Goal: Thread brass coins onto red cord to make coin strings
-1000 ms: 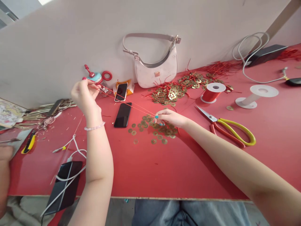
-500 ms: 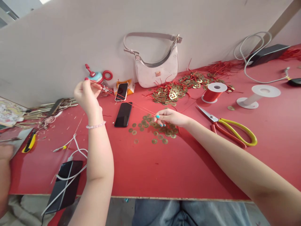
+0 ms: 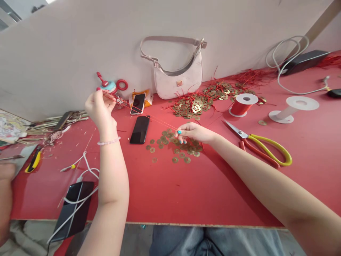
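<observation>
A thin red cord [image 3: 151, 118] runs taut in a slanting double line between my two hands. My left hand [image 3: 99, 105], raised over the left side of the table, pinches its upper end. Lower and to the right, my right hand [image 3: 194, 132] grips the other end between thumb and finger, just above scattered brass coins with holes [image 3: 182, 155]. Behind the right hand lies a heap of brass coins tied with red cord [image 3: 195, 106]. A spool of red cord [image 3: 242, 105] stands to the right of that heap.
Scissors [image 3: 262, 145] with yellow and red handles lie right, near an empty white spool [image 3: 293, 110]. A black phone [image 3: 140, 129] and a second phone [image 3: 137, 104] lie centre left. A pale handbag [image 3: 178, 80] leans on the wall. Another person's arm [image 3: 5, 199] is far left.
Both hands keep nearly the same place and the cord stays stretched between them. My left hand has shifted very slightly right.
</observation>
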### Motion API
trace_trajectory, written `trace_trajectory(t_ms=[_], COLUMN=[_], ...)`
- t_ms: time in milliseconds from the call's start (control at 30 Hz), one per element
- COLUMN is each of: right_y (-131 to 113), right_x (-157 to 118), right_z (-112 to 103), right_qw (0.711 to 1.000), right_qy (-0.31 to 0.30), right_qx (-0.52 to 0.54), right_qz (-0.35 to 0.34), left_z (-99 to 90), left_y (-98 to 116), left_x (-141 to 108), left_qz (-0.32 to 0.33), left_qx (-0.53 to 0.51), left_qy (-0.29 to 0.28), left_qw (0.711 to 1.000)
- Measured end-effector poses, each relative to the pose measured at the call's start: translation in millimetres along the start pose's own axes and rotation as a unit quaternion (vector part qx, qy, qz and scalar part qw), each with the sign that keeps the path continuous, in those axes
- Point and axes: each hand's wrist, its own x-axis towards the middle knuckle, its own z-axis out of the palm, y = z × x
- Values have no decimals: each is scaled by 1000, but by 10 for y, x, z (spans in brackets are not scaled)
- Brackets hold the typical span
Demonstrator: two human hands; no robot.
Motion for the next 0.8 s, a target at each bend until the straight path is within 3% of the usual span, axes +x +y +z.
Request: trace_trajectory(t_ms=[200,400,567,800], right_y=[-13,16,52,55], right_x=[-14,0,7,7], right_z=[-24,-61,-93,-104], right_qw=[1000,1000,1000,1000], right_qy=[-2,1,-1,2], right_qx=[-9,3,2,4], right_qz=[7,-6,-7,2], left_z=[-13,-8,52,70], left_y=[-13,-47,-43,-23], left_x=[7,45,8,-12], left_qz=[0,-80,-169,-205], left_qx=[-19,-75,-170,-209], left_qy=[0,9,25,11], left_qw=[1000,994,971,956])
